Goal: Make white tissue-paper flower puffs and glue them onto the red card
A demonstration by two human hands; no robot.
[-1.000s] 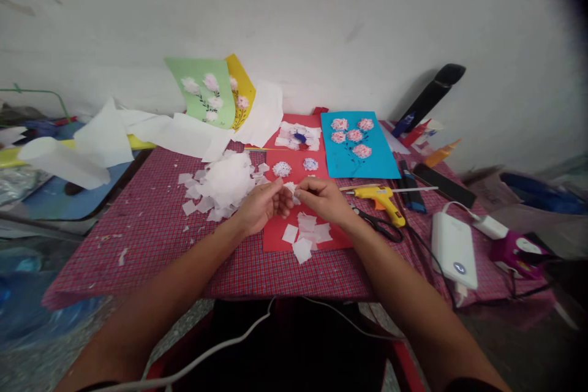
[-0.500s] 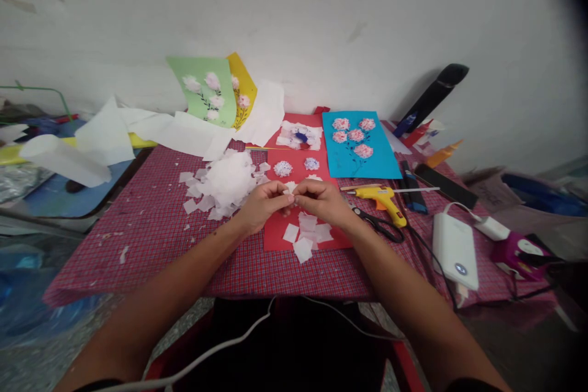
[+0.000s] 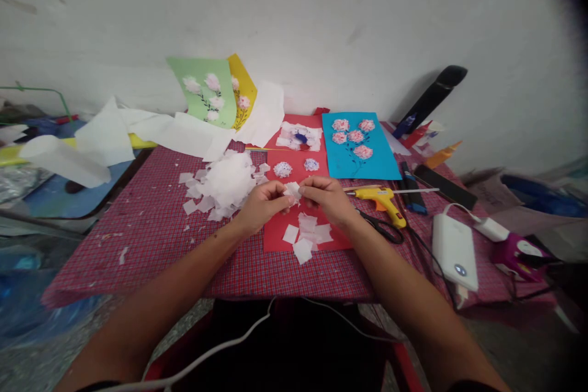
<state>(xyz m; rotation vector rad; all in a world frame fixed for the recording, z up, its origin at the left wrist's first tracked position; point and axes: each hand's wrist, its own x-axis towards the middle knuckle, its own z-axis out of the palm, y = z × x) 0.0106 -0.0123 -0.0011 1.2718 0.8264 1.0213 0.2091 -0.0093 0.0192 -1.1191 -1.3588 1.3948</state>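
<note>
Tissue-paper piece [image 3: 293,191], crumpled and white, sits pinched between my two hands above a red card sheet [image 3: 280,239]. On my feed, a red checked tablecloth [image 3: 138,245] fills the lower middle of the view and runs back to a white wall [image 3: 321,12], while my forearms are cut off by the bottom of the frame and the top right corner falls into dark. The card sheet lies on the cloth, with a loose heap of white tissue squares [image 3: 227,180] just left of it and a smaller cluster of squares [image 3: 305,236] on the sheet below my hands. My left hand [image 3: 264,207] and right hand [image 3: 327,199] are close together, with left fingertips [image 3: 285,195] and right fingertips [image 3: 304,185] grasping the paper from both sides. They hide part of it, so I cannot make out its full shape. The cloth's front edge lies well below my wrists, and a few scraps dot the cloth left of the heap. A yellow glue gun [image 3: 381,199] and black-handled scissors [image 3: 381,226] lie just beyond my right hand.
</note>
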